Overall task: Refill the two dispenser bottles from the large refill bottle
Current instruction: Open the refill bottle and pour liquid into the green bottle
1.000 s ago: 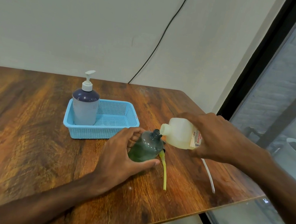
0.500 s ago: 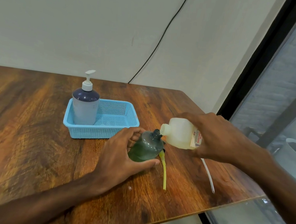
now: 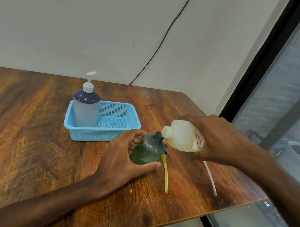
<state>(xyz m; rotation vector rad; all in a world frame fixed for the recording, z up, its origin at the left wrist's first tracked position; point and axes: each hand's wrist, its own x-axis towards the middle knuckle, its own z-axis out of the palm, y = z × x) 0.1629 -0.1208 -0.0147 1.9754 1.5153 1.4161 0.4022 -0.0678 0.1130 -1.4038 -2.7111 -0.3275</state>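
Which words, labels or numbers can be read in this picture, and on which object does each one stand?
"BIOCHE", red, on the label of the refill bottle; the right hand hides the rest.
"HG", same label, lower end, also cut off.
Other label lines: too small to read.
No readable text on the green bottle, the pump bottle or the basket.

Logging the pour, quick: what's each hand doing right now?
Left hand: holding the green bottle.
Right hand: holding the tilted refill bottle.
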